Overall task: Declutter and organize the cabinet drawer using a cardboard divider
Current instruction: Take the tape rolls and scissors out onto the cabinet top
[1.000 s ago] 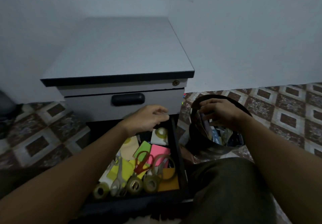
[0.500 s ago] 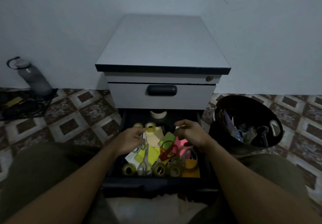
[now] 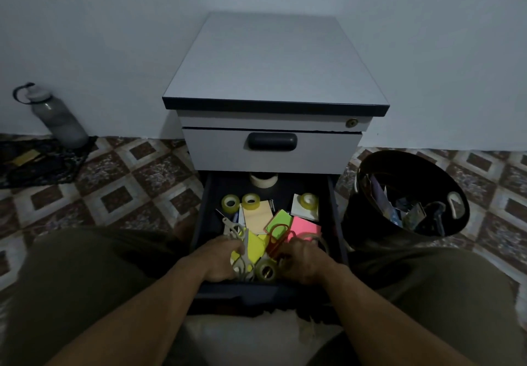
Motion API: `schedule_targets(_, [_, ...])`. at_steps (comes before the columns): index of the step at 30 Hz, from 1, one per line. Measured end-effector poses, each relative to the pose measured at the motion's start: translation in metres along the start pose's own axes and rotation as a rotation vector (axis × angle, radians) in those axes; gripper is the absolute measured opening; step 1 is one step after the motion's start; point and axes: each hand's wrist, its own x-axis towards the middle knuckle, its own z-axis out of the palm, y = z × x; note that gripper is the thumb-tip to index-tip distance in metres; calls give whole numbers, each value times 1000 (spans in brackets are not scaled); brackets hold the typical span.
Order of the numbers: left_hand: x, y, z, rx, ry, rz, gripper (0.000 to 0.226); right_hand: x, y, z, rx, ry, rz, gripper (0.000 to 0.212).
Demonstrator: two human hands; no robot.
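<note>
Facing the cabinet (image 3: 271, 60), we have both hands down in the near end of its open drawer (image 3: 251, 291), which stands pulled out under the shut upper drawer (image 3: 322, 152). Our left hand (image 3: 219, 260) curls its fingers by the grey scissors (image 3: 236, 230). Our right hand (image 3: 305, 260) curls by the red scissors (image 3: 278, 234) and a tape roll (image 3: 266, 271). Whether either grips anything we cannot tell. Farther in lie sticky notes (image 3: 305, 227) and more tape (image 3: 230, 203). A bin (image 3: 368, 223) stands right, a bottle (image 3: 57, 120) far left.
</note>
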Motion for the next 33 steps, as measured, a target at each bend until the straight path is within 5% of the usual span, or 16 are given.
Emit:
schedule_targets(7, [13,-5,9,141,52,20,33,6,2,2,-118,-43,52,40])
schedule_targets(18, [12,-4,9,17,205,7,35,24,7,19,-311,-47,86,46])
schedule_targets(25, [14,-2,-8,-151,347,-35,22,26,14,0,-89,74,124,36])
schedule_targets(30, [14,-6,-16,-266,248,17,40,30,16,-2,159,233,198,40])
schedule_targets(33, [13,-3,-10,-53,112,-5,57,29,15,3,151,212,180,40])
